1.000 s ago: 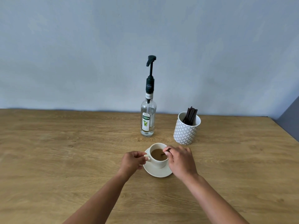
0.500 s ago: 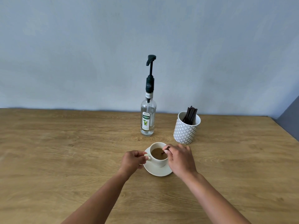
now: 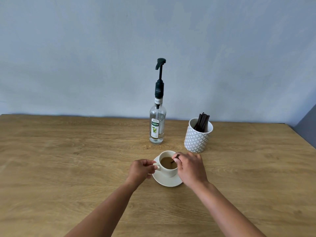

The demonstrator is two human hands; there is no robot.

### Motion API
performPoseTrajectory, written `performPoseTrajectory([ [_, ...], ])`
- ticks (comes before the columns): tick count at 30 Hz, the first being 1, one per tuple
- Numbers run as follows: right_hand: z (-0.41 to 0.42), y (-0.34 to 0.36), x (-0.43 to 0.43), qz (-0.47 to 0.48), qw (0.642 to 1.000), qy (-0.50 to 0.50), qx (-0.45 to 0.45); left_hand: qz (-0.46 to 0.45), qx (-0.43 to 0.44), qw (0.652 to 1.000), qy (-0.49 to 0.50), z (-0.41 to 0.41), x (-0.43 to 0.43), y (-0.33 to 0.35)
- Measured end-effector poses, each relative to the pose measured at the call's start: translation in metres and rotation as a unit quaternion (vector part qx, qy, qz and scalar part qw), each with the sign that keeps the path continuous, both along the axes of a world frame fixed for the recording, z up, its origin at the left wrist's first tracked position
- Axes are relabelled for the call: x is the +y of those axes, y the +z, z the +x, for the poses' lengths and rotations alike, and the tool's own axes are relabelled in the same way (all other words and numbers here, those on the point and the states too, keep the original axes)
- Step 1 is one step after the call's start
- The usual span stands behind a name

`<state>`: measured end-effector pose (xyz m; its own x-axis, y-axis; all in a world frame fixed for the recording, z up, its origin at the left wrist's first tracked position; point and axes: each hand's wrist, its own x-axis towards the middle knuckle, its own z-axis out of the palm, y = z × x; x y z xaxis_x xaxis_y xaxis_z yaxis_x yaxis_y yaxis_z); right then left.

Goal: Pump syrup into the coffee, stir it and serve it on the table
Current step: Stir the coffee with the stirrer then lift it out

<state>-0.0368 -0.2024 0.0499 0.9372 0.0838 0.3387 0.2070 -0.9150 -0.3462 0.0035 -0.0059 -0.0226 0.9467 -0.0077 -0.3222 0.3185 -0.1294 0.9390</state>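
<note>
A white cup (image 3: 169, 171) of light brown coffee stands on a white saucer (image 3: 166, 182) on the wooden table (image 3: 68, 159). My left hand (image 3: 141, 169) pinches the cup's handle on its left side. My right hand (image 3: 189, 166) is over the cup's right rim and holds a dark stirrer (image 3: 175, 159) whose lower end dips into the coffee. Behind the cup stands a clear syrup bottle (image 3: 157, 124) with a dark pump, its spout turned to the left.
A white patterned pot (image 3: 197, 138) with several dark stirrers stands right of the bottle, just behind my right hand. A pale wall (image 3: 102, 57) closes off the table's far edge. The table's right edge runs diagonally at the far right.
The stirrer and my right fingers have shifted slightly over the cup, from its near right side to the far right rim. My left hand has stayed on the handle.
</note>
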Motion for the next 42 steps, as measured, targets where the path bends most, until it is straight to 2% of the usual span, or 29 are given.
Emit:
performPoseTrajectory([
  [10,-0.003,0.001,0.009,0.047,0.998,0.039,0.008,0.000,0.002,1.000,0.000,0.000,0.000,0.000],
  [17,0.001,0.000,-0.004,-0.001,1.000,-0.007,0.013,-0.004,0.000,1.000,-0.001,-0.001,0.000,0.001],
  [25,0.003,-0.001,0.002,0.048,0.998,0.023,0.028,-0.004,-0.006,1.000,-0.005,-0.004,0.000,0.005],
  [34,0.001,-0.001,-0.004,-0.003,1.000,-0.003,0.010,-0.002,-0.006,1.000,-0.005,-0.006,-0.001,0.009],
  [42,0.002,-0.002,0.004,0.040,0.999,0.025,0.022,0.005,-0.004,1.000,-0.006,-0.007,0.000,0.008],
])
